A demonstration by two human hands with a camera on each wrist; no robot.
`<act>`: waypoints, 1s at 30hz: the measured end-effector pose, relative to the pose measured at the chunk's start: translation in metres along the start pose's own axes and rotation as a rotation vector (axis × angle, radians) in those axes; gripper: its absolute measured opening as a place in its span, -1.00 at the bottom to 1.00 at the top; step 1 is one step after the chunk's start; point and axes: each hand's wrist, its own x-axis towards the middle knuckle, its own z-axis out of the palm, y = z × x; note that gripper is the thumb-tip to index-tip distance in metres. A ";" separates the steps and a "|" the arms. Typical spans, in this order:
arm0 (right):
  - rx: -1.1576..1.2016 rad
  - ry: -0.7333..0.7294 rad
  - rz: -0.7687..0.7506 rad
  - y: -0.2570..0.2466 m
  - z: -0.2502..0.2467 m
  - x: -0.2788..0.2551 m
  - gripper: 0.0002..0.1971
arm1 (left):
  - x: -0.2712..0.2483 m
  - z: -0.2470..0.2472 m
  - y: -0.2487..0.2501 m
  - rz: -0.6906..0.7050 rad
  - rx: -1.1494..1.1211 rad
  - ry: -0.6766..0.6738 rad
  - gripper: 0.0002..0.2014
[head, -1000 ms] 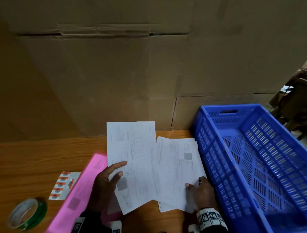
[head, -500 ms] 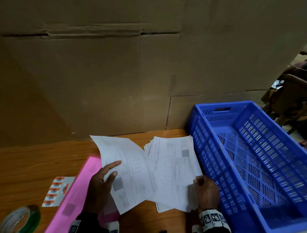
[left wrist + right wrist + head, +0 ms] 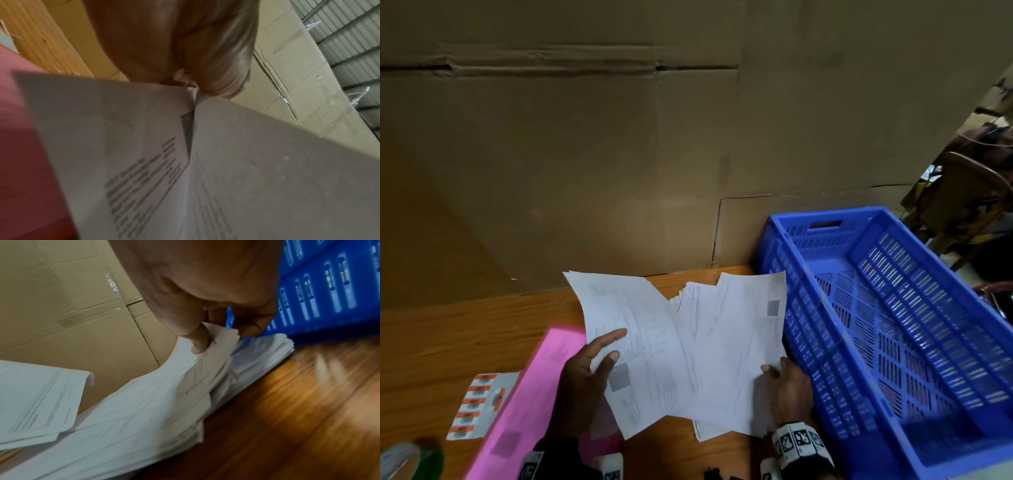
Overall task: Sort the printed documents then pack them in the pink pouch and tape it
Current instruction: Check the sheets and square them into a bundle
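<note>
My left hand (image 3: 599,356) holds a printed sheet (image 3: 633,342) by its lower left edge, thumb on top, tilted above the pink pouch (image 3: 524,404). In the left wrist view the sheet (image 3: 127,162) fills the frame under the hand (image 3: 185,78). My right hand (image 3: 780,377) pinches the near corner of several printed sheets (image 3: 736,346), lifted off the paper stack (image 3: 705,428) on the table. The right wrist view shows thumb and fingers (image 3: 199,340) pinching those sheets (image 3: 154,402) above the stack (image 3: 265,356).
A blue slatted crate (image 3: 893,325) stands right of the papers, close to my right hand. A cardboard wall (image 3: 619,154) closes the back of the wooden table (image 3: 448,335). A label sheet (image 3: 479,401) and a green tape roll (image 3: 410,459) lie at the near left.
The left sheet has tipped leftward and lower over the pouch. My right hand has slid to the stack's right corner and lifted several sheets. The head view has shifted a little.
</note>
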 end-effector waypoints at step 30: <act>0.649 -0.502 -0.188 -0.073 -0.019 -0.035 -0.97 | -0.006 0.007 0.030 -0.157 -0.227 -0.124 -0.74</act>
